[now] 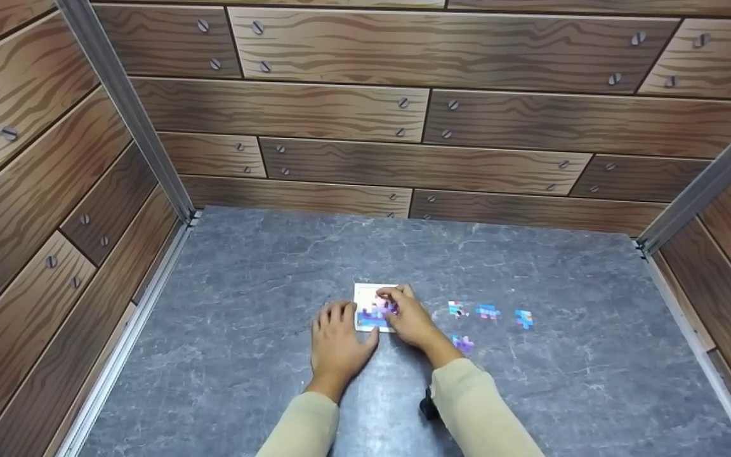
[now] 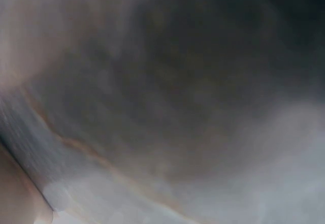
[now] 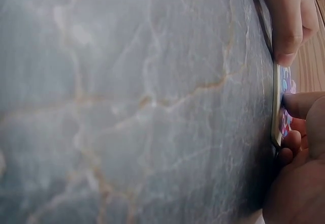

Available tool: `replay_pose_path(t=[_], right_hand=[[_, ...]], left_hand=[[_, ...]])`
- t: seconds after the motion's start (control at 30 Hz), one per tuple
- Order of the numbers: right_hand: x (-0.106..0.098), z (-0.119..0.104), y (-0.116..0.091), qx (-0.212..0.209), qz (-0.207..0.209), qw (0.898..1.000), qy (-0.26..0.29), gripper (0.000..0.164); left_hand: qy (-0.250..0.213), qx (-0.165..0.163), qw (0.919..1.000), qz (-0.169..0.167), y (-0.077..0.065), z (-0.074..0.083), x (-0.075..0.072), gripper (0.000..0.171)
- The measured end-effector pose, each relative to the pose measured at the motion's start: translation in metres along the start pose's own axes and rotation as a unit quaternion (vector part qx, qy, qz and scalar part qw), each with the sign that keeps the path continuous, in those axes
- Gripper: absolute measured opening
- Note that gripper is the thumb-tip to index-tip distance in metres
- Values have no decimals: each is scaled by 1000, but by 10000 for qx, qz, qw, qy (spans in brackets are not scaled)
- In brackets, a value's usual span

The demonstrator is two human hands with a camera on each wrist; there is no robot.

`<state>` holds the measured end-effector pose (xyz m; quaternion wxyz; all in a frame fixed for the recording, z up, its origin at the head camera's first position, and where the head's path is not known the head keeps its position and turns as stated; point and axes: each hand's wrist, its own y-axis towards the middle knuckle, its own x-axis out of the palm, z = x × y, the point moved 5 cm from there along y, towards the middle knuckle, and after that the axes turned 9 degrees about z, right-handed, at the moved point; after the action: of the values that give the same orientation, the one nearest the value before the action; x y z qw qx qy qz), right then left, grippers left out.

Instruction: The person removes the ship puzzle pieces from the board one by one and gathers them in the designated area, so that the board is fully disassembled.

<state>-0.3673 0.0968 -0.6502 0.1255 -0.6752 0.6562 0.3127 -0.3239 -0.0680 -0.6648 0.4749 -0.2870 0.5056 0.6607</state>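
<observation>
A small jigsaw puzzle (image 1: 373,316) in a white-edged tray (image 1: 365,289) lies flat on the table, its picture pink, purple and blue. My left hand (image 1: 337,339) rests at the tray's left side, fingers fairly straight, its thumb at the near edge. Over the tray's right part, my right hand (image 1: 410,317) bends its fingers and thumb around a puzzle piece, mostly covered by the fingers. From the side, the right wrist view shows the right thumb (image 3: 302,104) against the pink and purple pieces (image 3: 285,79). The left wrist view is dark and blurred.
Loose puzzle pieces lie right of the tray: one multicoloured (image 1: 456,309), one blue and pink (image 1: 487,311), one blue and orange (image 1: 523,318), and a purple one (image 1: 463,343) nearer. A black object (image 1: 428,406) shows by the right sleeve. Wood-patterned walls (image 1: 340,158) enclose the grey marbled table (image 1: 245,273).
</observation>
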Motion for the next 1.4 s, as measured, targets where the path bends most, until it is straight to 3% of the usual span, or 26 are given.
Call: replay_pose_path(t=[0.27,1.0,1.4], right_hand=[[1,2,1,138,14,9999,-55,41],[1,4,2,198,251,9979,567,47],[-1,6,2,303,188,9989,300,44]], left_hand=[[-6,-22,9999,-142,0,1,-3,67],[-36,36,10000,46,1,0,0,66],[-8,5,10000,-78,0,2,-3,66]])
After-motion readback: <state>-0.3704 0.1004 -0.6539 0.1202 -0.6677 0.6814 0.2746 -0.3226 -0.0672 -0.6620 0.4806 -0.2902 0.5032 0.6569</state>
